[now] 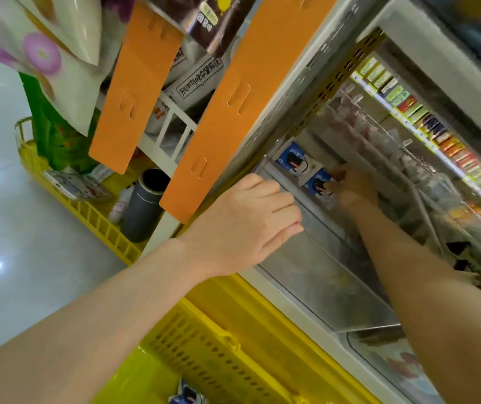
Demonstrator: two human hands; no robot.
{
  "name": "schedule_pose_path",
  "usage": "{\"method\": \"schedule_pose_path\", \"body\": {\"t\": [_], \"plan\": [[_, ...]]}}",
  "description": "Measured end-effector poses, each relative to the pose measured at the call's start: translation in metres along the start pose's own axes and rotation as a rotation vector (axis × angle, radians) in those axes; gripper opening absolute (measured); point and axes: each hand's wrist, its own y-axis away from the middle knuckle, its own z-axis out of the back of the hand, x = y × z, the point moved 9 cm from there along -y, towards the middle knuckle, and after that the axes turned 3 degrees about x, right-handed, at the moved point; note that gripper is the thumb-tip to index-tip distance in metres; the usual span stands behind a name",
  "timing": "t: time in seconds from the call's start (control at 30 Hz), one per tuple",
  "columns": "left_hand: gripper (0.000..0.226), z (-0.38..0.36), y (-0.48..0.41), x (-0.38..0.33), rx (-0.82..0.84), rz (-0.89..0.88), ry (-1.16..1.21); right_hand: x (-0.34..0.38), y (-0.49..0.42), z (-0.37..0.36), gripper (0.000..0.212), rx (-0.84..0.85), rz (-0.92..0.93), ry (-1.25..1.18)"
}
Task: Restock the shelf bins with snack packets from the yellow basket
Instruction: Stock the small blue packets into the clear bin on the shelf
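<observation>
My left hand [248,220] grips the front edge of a clear shelf bin [320,269], fingers curled over its rim. Deep inside the bin my right hand [355,185] pinches a blue and white snack packet [319,182]. A second blue and white packet [293,160] stands just behind it at the bin's far end. The yellow basket [221,354] sits below my arms, and another blue packet [188,395] shows in it at the bottom edge.
Orange divider panels [224,118] hang to the left of the bin. A second yellow basket [87,211] on the floor holds a dark cylinder [146,202] and packets. Shelves of colourful packets [425,126] run along the right. Large bags hang at the upper left.
</observation>
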Motion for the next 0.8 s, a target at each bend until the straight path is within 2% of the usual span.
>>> {"method": "schedule_pose_path", "body": {"t": [0.1, 0.23, 0.4, 0.5, 0.63, 0.8], "plan": [[0.029, 0.0, 0.0, 0.001, 0.012, 0.014, -0.011, 0.005, 0.0, -0.001, 0.031, 0.043, -0.008, 0.092], [0.031, 0.002, 0.0, -0.001, 0.059, 0.035, -0.048, 0.011, 0.011, 0.004, 0.036, 0.104, -0.021, 0.046], [0.039, 0.003, 0.0, -0.004, 0.217, 0.12, -0.061, 0.04, 0.079, 0.038, 0.038, 0.025, 0.195, -0.152], [0.033, 0.005, 0.003, -0.01, 0.236, 0.157, -0.063, 0.042, 0.146, 0.06, 0.035, 0.002, 0.313, -0.331], [0.033, 0.011, 0.017, -0.024, 0.247, 0.183, -0.093, 0.029, 0.228, 0.066, 0.039, 0.039, 0.456, -0.251], [0.035, 0.016, 0.048, -0.054, 0.195, 0.294, -0.025, 0.001, 0.304, 0.061, 0.037, -0.072, 0.603, -0.149]]}}
